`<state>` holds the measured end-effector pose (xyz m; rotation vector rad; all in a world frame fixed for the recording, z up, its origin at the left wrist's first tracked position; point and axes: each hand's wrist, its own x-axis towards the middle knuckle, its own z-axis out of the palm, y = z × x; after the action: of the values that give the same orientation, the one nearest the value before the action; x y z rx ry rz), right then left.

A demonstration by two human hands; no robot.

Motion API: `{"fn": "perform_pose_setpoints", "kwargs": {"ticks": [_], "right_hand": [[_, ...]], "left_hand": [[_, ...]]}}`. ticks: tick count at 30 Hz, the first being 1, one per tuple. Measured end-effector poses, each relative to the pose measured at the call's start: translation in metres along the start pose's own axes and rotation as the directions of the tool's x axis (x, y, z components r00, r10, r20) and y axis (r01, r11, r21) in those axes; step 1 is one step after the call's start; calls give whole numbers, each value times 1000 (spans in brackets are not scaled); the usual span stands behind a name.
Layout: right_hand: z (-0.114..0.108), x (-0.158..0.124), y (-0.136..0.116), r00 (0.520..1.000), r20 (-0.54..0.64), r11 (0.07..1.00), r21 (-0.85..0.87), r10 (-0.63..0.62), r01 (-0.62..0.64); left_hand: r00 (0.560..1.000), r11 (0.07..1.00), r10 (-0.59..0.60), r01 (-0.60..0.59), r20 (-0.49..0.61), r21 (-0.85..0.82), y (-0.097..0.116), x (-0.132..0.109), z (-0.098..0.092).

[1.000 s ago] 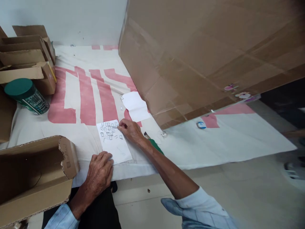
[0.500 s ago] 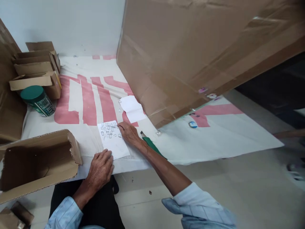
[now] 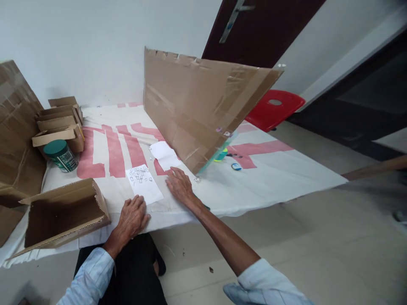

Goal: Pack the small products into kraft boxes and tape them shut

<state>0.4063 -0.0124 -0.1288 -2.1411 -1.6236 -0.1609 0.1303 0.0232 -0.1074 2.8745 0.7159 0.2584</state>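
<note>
A white sheet of paper (image 3: 149, 190) with small drawn boxes and marks lies on the cloth-covered table in front of me. My left hand (image 3: 132, 214) rests at its lower left edge, palm down with the fingers stretched out and nothing gripped. To the right of the sheet, my right hand (image 3: 179, 185) lies palm down and open on the cloth, apart from the paper. Beneath my right wrist, only a bit of a green-handled tool (image 3: 203, 202) shows. Just beyond the right fingertips is a second, blank-looking creased paper (image 3: 163, 155).
An open cardboard box (image 3: 68, 235) stands at the left front edge. Behind it are a green-lidded jar (image 3: 61, 157) and several small cartons (image 3: 59, 127). A large cardboard panel (image 3: 197, 101) leans across the back. A blue-and-white tape roll (image 3: 236, 167) and red chair (image 3: 275, 108) are right.
My right hand has left the marked sheet and moved right, over the green-handled tool. My left hand stays at the sheet's edge. The view has shifted, showing more wall and the red chair.
</note>
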Motion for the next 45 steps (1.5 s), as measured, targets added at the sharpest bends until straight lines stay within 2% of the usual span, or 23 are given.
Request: {"fn": "perform_pose_setpoints", "kwargs": {"ticks": [3, 8, 12, 16, 20, 25, 29, 34, 36, 37, 39, 41, 43, 45], "right_hand": [[0, 23, 2, 997, 76, 996, -88, 11, -4], [4, 79, -8, 990, 132, 995, -80, -40, 51], [12, 121, -16, 970, 210, 990, -49, -118, 131], [22, 148, -15, 956, 268, 989, -52, -116, 135], [33, 157, -8, 956, 280, 993, -45, -93, 109], [40, 152, -3, 966, 249, 997, 29, -75, 70], [36, 151, -4, 984, 174, 991, 134, -20, -4], [24, 145, -8, 992, 60, 937, 325, 114, -127], [18, 132, -9, 984, 61, 866, 469, 168, -177], [15, 124, -11, 975, 93, 781, 586, 203, -219], [6, 102, -15, 943, 224, 494, 808, 246, -321], [-7, 79, -21, 905, 365, 196, 892, 218, -407], [-21, 58, -31, 882, 441, 61, 888, 165, -456], [-37, 41, -43, 870, 475, -4, 878, 131, -479]], "left_hand": [[1000, 1000, -10, 9, 8, 11, -1, 18, -5], [1000, 999, -30, 30, 5, 18, -1, 36, -2], [998, 1000, -27, 28, -65, 14, -6, 34, 11], [992, 999, -37, 37, -123, 0, -8, 27, 20], [990, 998, -46, 41, -132, -42, -5, 26, 21], [990, 996, -44, 33, -131, -85, -5, 28, 21], [988, 992, -55, 38, -141, -117, -4, 27, 22], [988, 991, -53, 34, -145, -132, -3, 26, 22], [987, 989, -51, 29, -151, -143, -3, 26, 23], [987, 988, -51, 28, -155, -152, -3, 26, 24], [985, 984, -56, 27, -161, -177, -4, 26, 25], [983, 976, -71, 33, -171, -214, -5, 26, 24], [975, 967, -92, 39, -203, -252, -5, 27, 22], [954, 955, -124, 40, -274, -294, -4, 27, 17]]}}
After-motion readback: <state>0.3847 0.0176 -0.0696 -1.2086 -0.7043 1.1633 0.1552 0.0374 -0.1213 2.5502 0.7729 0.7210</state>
